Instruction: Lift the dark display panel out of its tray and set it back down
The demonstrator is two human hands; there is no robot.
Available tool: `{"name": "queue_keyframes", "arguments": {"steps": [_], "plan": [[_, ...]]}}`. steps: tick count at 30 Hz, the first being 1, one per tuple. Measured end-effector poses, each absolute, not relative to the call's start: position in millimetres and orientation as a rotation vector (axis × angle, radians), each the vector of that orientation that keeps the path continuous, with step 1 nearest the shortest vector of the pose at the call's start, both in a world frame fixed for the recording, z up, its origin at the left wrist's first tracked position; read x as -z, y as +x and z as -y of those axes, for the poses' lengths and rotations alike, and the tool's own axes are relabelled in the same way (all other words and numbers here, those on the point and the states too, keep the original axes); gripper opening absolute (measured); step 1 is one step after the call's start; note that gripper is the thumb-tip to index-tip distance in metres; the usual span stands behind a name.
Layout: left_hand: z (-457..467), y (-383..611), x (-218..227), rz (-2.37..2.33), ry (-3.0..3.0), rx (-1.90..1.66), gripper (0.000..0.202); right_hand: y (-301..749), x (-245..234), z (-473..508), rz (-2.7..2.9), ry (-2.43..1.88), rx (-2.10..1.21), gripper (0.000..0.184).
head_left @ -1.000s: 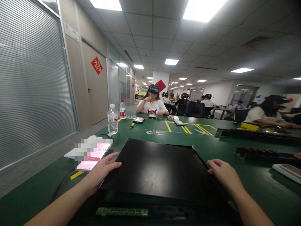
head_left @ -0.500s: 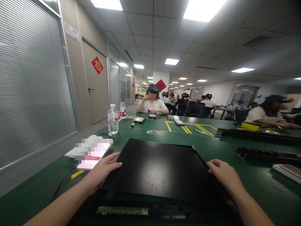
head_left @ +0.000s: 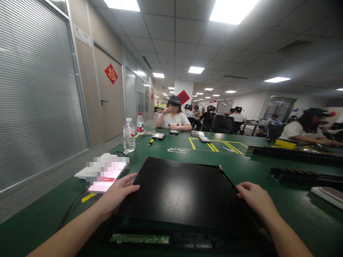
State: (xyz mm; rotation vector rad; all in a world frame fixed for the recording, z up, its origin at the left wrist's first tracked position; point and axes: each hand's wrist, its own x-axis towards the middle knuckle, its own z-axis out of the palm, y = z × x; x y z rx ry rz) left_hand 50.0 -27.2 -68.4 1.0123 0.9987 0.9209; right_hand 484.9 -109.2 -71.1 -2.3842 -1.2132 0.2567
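Note:
A flat black metal cover panel lies on top of a dark chassis in front of me on the green table. My left hand grips the panel's left edge, fingers curled over it. At the panel's right edge my right hand does the same. A green circuit board strip shows in the chassis just below the panel's near edge.
A phone with a pink screen lies left of the panel, near white items and a cable. Two water bottles stand further back. Other people sit at the far end and right. Black trays lie right.

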Motion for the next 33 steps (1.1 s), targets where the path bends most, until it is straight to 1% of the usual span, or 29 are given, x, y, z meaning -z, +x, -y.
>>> {"name": "queue_keyframes", "arguments": {"steps": [5, 12, 23, 26, 29, 33], "plan": [[27.6, 49.6, 68.4, -0.986, 1.002, -0.918, 0.073, 483.4, 68.8, 110.2, 1.21, -2.405, -0.271, 0.028], [27.6, 52.3, 69.8, -0.958, 1.002, -0.943, 0.069, 481.6, 65.8, 109.4, 1.214, -2.412, -0.259, 0.024], [24.5, 48.2, 76.2, -0.889, 1.105, -0.972, 0.05, 488.2, 71.0, 111.3, 1.194, -2.386, -0.281, 0.027], [25.4, 45.2, 73.8, -0.958, 1.172, -0.956, 0.05, 487.0, 70.7, 112.0, 1.187, -2.367, -0.28, 0.027], [25.9, 41.7, 72.5, -1.126, 1.296, -0.957, 0.051, 486.4, 70.9, 111.9, 1.171, -2.363, -0.284, 0.027], [22.2, 38.7, 78.1, -1.235, 1.472, -0.98, 0.049, 485.3, 72.1, 110.7, 1.167, -2.358, -0.279, 0.027]]}}
